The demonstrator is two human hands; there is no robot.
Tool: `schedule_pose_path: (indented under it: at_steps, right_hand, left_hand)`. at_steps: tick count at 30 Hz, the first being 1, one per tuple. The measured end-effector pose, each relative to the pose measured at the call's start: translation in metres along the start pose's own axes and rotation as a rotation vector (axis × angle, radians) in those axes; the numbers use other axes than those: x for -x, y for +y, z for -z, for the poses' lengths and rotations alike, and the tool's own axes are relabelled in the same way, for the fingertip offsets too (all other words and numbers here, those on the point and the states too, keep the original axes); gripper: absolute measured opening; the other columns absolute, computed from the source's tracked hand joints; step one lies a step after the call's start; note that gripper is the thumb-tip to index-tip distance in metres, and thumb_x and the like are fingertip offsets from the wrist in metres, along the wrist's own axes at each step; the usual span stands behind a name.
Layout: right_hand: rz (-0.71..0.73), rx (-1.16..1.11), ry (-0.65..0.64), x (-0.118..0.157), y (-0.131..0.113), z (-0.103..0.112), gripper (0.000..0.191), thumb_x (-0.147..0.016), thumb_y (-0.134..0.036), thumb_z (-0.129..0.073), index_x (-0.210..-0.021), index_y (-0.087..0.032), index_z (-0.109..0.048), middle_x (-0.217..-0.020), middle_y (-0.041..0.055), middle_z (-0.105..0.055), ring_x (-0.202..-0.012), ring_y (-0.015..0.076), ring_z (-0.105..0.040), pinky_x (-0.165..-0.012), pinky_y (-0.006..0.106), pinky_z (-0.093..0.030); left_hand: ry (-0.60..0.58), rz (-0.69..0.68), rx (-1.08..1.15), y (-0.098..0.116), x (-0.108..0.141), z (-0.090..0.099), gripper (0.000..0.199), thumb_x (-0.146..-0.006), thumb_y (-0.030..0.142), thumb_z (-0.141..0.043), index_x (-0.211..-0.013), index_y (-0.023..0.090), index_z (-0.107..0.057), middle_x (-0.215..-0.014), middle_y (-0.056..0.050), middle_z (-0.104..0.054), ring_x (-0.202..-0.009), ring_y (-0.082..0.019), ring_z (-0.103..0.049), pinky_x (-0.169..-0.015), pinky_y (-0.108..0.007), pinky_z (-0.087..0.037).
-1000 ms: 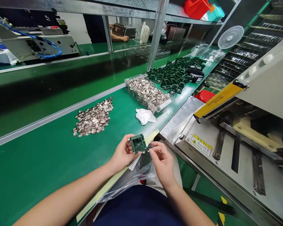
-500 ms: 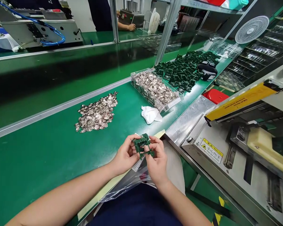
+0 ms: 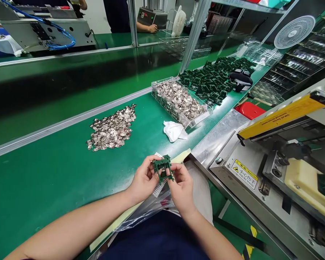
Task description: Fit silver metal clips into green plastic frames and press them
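Note:
Between my two hands, over the front edge of the green table, is a green circuit board frame with notched edges and an open middle. My left hand pinches its left side. My right hand grips the right side, thumb at the lower inner part. Beneath the board, a clear ribbed strip pokes out below my fingers; what it belongs to is hidden. A white crumpled cloth lies just beyond my hands. Further left, a loose pile of small silvery metal parts rests on the table.
A clear tray full of metal parts stands beyond the cloth, with a heap of green circuit boards behind it. To my right is a machine with a warning label and yellow bar. A co-worker's hand rests across the bench.
The board has tilted slightly in my fingers, and my right fingers have shifted a little along it. On the right, the machine's cream-coloured part and its mount have moved. The view has shifted slightly.

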State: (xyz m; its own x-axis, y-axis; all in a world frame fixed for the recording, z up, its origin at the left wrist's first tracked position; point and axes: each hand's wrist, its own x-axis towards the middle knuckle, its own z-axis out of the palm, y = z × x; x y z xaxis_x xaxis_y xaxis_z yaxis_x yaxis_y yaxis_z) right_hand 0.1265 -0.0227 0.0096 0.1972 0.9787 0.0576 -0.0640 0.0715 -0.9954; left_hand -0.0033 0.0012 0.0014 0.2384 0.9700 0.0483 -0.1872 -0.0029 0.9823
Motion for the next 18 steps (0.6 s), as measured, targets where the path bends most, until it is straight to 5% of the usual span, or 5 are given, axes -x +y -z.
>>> schedule_pose_path:
  at_steps: [18]
  right_hand:
    - [-0.053, -0.244, 0.07, 0.004, -0.004, -0.007, 0.014, -0.075, -0.019, -0.075, -0.075, -0.019, -0.06, -0.073, -0.0011, -0.059, -0.062, 0.0127, -0.057, -0.056, 0.021, -0.052]
  left_hand:
    - [0.093, 0.052, -0.029, 0.012, 0.006, -0.007, 0.033, -0.079, 0.027, -0.07, -0.106, 0.019, -0.053, -0.077, 0.002, -0.056, -0.063, -0.01, -0.052, -0.06, -0.021, -0.05]
